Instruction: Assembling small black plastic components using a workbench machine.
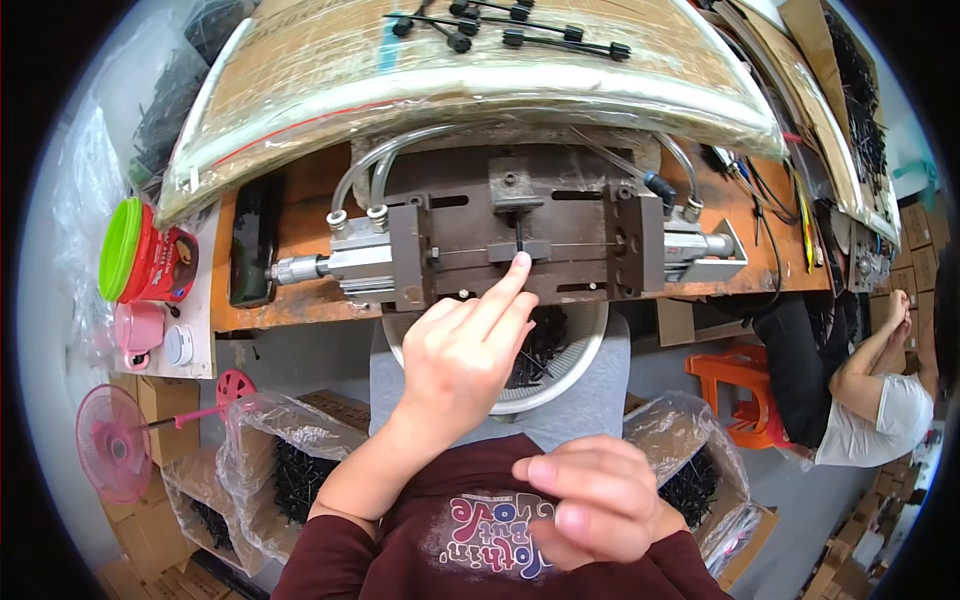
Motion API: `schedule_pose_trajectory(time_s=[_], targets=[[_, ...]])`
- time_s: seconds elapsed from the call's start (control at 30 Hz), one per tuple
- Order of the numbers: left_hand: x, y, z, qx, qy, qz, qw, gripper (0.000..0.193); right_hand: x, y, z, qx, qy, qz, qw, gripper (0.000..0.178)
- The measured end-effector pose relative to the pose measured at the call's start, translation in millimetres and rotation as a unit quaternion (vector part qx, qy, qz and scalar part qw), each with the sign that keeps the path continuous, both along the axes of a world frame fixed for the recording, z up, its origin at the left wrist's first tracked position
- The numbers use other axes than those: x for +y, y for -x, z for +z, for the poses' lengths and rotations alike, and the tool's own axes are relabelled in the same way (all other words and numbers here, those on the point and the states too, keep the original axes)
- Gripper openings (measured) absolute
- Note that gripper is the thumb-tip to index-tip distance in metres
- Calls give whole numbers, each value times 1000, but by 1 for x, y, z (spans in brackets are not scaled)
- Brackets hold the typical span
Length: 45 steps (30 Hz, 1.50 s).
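My left hand (460,350) reaches up to the dark metal clamping fixture (450,225), its index finger stretched out. That fingertip touches the small block in the fixture's middle, at the lower end of a thin black rod (519,232). The other fingers are bent, and its thumb is mostly hidden. In front of my chest hovers my right hand (600,500), fingers loosely curled, with a gap between thumb and index finger and nothing visible between them. Beneath my left hand, a white basket (502,407) on my lap holds black plastic parts.
Pneumatic cylinders (362,265) with clear hoses flank the fixture. Black rod-like parts (570,45) lie on the wrapped board (300,80) behind. Plastic-lined boxes (290,430) of black parts stand at both sides. A person (880,410) sits at the right, near an orange stool (735,385).
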<state>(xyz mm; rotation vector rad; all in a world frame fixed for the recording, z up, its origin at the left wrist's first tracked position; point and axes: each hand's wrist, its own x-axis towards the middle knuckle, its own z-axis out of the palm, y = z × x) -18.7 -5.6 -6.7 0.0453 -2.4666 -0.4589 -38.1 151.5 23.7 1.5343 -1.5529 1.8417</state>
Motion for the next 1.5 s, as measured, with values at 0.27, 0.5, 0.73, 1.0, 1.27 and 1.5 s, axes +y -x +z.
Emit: schedule_pose_trajectory(time_s=[0.27,0.5,0.73,1.0,1.27,1.5], targets=[[-4,0,6,-21,0,1,1000,25,-9,55,22,37,-180,-84,979,32],[-4,0,4,-19,-4,-4,1000,23,-75,173,73,240,-177,-257,919,15],[-2,1,5,-22,-2,-12,1000,23,-136,272,87,342,-446,-232,794,31],[-2,-15,15,-36,-39,-55,997,23,-152,273,103,330,-610,-175,699,18],[-2,-32,37,-64,-170,-152,972,35,-115,270,112,174,-452,-160,860,11],[-9,-21,48,126,-287,-58,948,52,-57,158,88,-336,-223,132,905,15]])
